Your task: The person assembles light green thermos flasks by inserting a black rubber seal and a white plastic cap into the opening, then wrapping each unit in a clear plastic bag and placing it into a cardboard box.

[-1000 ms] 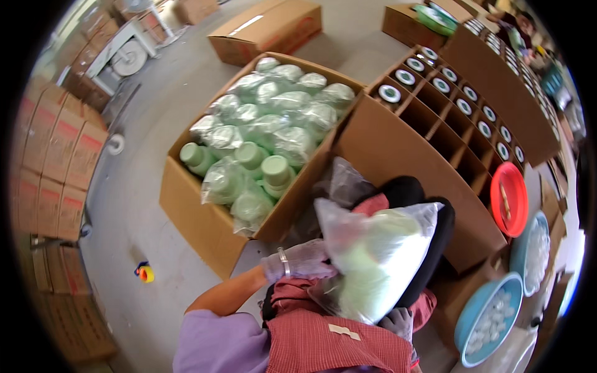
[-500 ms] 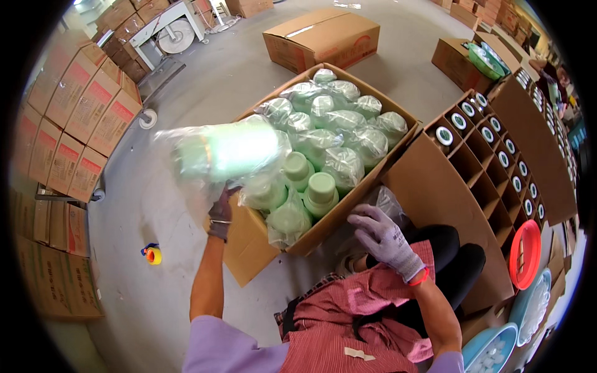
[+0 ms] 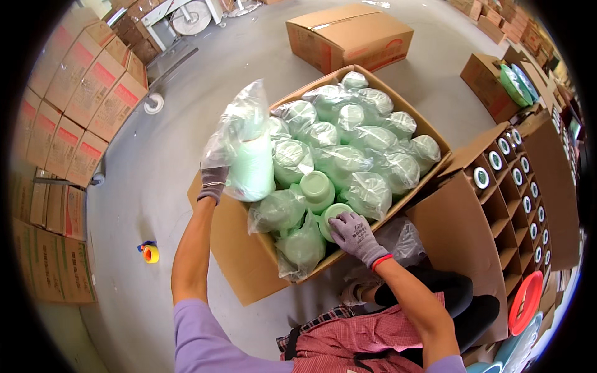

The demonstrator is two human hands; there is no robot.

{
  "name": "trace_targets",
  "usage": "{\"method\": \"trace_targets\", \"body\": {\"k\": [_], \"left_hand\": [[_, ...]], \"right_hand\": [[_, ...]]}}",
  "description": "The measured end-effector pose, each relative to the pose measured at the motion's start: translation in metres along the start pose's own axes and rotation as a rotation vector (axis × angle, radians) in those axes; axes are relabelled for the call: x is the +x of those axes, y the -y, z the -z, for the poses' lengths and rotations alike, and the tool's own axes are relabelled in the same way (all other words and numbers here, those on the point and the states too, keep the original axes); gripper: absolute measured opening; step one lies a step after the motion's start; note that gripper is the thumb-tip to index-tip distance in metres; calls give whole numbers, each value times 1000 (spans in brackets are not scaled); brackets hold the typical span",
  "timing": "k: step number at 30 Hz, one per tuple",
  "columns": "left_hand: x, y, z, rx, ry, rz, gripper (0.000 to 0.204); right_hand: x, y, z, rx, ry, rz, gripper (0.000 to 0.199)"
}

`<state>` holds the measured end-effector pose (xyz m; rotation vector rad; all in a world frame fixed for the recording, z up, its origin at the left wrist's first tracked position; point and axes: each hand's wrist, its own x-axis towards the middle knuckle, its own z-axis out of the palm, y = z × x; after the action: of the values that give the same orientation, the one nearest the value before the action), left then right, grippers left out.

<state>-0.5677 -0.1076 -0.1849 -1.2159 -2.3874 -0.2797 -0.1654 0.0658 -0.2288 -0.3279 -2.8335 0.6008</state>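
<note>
My left hand (image 3: 214, 180), in a dark-palmed glove, is closed on a pale green bottle (image 3: 251, 171) in a clear plastic bag. It holds this bottle tilted over the left edge of an open carton (image 3: 289, 271). My right hand (image 3: 356, 237), in a grey glove, has its fingers curled onto the cap of an uncovered green bottle (image 3: 334, 214) in the carton's near corner. Beside that stands a second uncovered green bottle (image 3: 316, 188). Several more bagged green bottles (image 3: 345, 158) fill the carton. The left fingertips are partly hidden by plastic.
On the right stands a divided carton (image 3: 497, 214) with white-capped containers in some cells. A red ring-shaped lid (image 3: 526, 303) lies near it. A closed carton (image 3: 349, 38) sits beyond. Yellow tape (image 3: 150, 253) lies on the floor; stacked cartons (image 3: 81, 93) stand left.
My left hand has swung the bagged bottle from nearly level to more upright, closer to the carton. My right hand has moved from my knee forward onto the uncovered bottle's cap.
</note>
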Motion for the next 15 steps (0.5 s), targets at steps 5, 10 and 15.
{"method": "trace_targets", "body": {"k": [5, 10, 15], "left_hand": [[-65, 46, -86, -1048, 57, 77, 28], [-39, -20, -18, -267, 215, -358, 31], [-21, -4, -51, 83, 658, 101, 29]], "right_hand": [[-1, 4, -20, 80, -138, 15, 32], [2, -3, -20, -63, -240, -94, 48], [4, -8, -29, -57, -151, -145, 54]]}}
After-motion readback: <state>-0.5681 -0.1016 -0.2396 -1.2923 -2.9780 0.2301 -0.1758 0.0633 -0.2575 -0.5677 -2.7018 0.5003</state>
